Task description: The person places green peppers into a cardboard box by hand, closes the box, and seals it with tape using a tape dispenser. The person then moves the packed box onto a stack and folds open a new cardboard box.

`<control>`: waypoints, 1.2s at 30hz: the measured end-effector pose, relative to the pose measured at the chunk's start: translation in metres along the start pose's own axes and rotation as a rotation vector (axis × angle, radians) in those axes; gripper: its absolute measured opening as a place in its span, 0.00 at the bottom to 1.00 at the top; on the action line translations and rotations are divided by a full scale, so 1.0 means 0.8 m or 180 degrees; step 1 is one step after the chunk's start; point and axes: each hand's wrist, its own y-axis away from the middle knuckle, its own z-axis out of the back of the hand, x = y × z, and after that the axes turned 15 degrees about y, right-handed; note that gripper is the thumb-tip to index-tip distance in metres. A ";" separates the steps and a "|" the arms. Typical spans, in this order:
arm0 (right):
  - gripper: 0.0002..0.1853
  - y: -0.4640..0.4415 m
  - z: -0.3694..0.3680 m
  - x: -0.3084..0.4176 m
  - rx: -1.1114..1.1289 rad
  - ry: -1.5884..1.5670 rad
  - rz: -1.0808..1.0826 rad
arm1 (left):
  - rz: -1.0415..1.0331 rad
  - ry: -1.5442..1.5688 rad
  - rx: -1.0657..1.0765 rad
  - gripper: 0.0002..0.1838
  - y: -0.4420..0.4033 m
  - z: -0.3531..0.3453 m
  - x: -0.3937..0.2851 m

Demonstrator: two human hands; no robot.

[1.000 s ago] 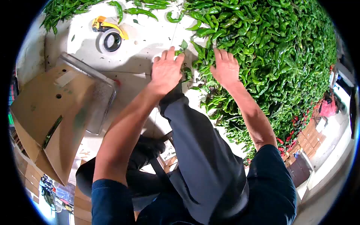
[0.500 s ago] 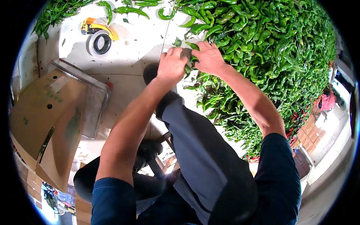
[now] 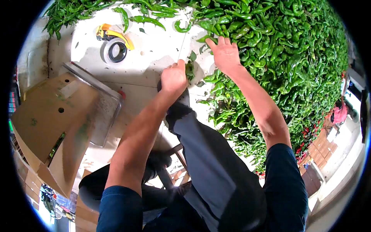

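My left hand (image 3: 173, 79) is closed above the pale tiled floor, close to my shoe. A green leafy piece (image 3: 189, 72) shows at its thumb side and seems to be in its grip; the fingertips are partly hidden. My right hand (image 3: 225, 55) reaches to the near edge of a large heap of green peppers (image 3: 278, 65). Its fingers are spread over the peppers, and one fingertip is at a long green pepper (image 3: 205, 39). A loose leaf (image 3: 193, 56) lies on the floor between the two hands.
A tape dispenser (image 3: 127, 41) with a yellow handle lies on the floor at the upper left, near several loose peppers. A metal tray (image 3: 109, 112) leans beside a cardboard box (image 3: 50, 102) on the left. My bent leg (image 3: 216, 154) is below my hands.
My hands have moved apart: the left came back toward my body, the right reached farther onto the peppers with its fingers spread. The whole view has shifted slightly.
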 end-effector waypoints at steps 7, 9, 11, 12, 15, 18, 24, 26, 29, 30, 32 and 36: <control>0.24 -0.014 0.004 -0.001 0.0018 -0.0216 -0.0313 | 0.0971 0.1648 -0.0391 0.13 0.008 0.037 0.013; 0.25 -0.012 -0.002 -0.004 0.0039 -0.0385 -0.0338 | 0.0773 0.2159 -0.1027 0.15 0.006 0.025 0.048; 0.26 -0.010 -0.013 -0.004 -0.0224 -0.0582 -0.0398 | 0.0945 0.2136 -0.1320 0.13 -0.005 0.033 0.065; 0.27 -0.011 -0.010 -0.003 -0.0236 -0.1017 -0.0560 | 0.1100 0.1990 -0.1439 0.11 -0.019 0.059 0.045; 0.29 -0.020 0.062 0.001 -0.0121 -0.1571 -0.0681 | 0.0815 0.0892 -0.1588 0.13 -0.067 0.111 0.015; 0.30 -0.054 0.094 0.024 0.0260 -0.1739 -0.0408 | 0.0381 0.0219 -0.1778 0.26 -0.133 0.145 0.025; 0.27 -0.123 0.072 0.088 0.0466 -0.2717 -0.1286 | 0.1144 0.0779 -0.1032 0.32 -0.242 0.217 0.072; 0.28 -0.137 0.057 0.088 0.0276 -0.3511 -0.1582 | 0.0980 0.0790 -0.0932 0.32 -0.257 0.220 0.072; 0.26 -0.170 0.036 0.085 0.0332 -0.5475 -0.2202 | 0.1081 0.1431 -0.0546 0.36 -0.275 0.234 0.036; 0.27 -0.173 0.054 0.079 0.0297 -0.5691 -0.2376 | 0.0988 0.1431 -0.0692 0.36 -0.288 0.225 0.042; 0.31 -0.179 0.087 0.071 0.0157 -0.5918 -0.2601 | 0.1095 0.1687 -0.0681 0.36 -0.306 0.221 0.034; 0.41 -0.211 0.080 0.077 -0.0551 -0.5296 -0.2397 | 0.1028 0.1195 -0.0084 0.36 -0.327 0.211 0.037</control>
